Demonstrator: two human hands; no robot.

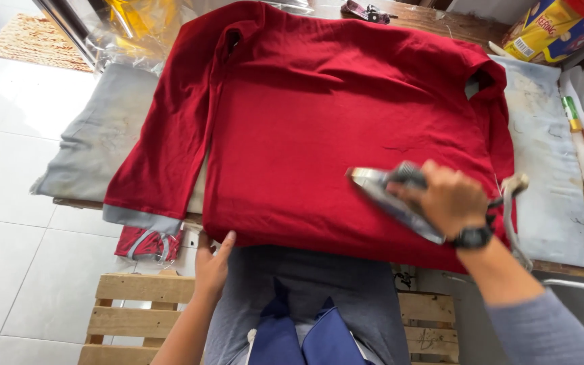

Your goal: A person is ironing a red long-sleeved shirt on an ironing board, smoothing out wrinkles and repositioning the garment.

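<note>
Your right hand [449, 198] has its grip clamped on the dark handle of the iron [392, 197]. The iron's metal soleplate lies flat on the red long-sleeved garment [305, 122], nose pointing toward 10 o'clock, at about 4 o'clock on the garment's body. A black wristwatch [473, 236] sits on that wrist, and the iron's pale cord [512, 203] trails off toward 3 o'clock and down over the surface edge.

Your left hand [212, 265] is at 7 o'clock, fingers together and extended, touching the garment's lower hem where it hangs over the near edge (whether the thumb pinches the cloth underneath cannot be told).

The garment is spread flat across the grey padded surface [103, 135], filling most of it. One sleeve runs down toward 8 o'clock, its cuff overhanging the edge.

A second red item [147, 243] hangs just below that cuff. A wooden pallet [136, 311] lies on the white tiled floor [8, 203] at 6 o'clock, beneath you. A yellow carton [549, 30] sits at 1 o'clock, and clear plastic wrapping [136, 34] lies at 11 o'clock.
</note>
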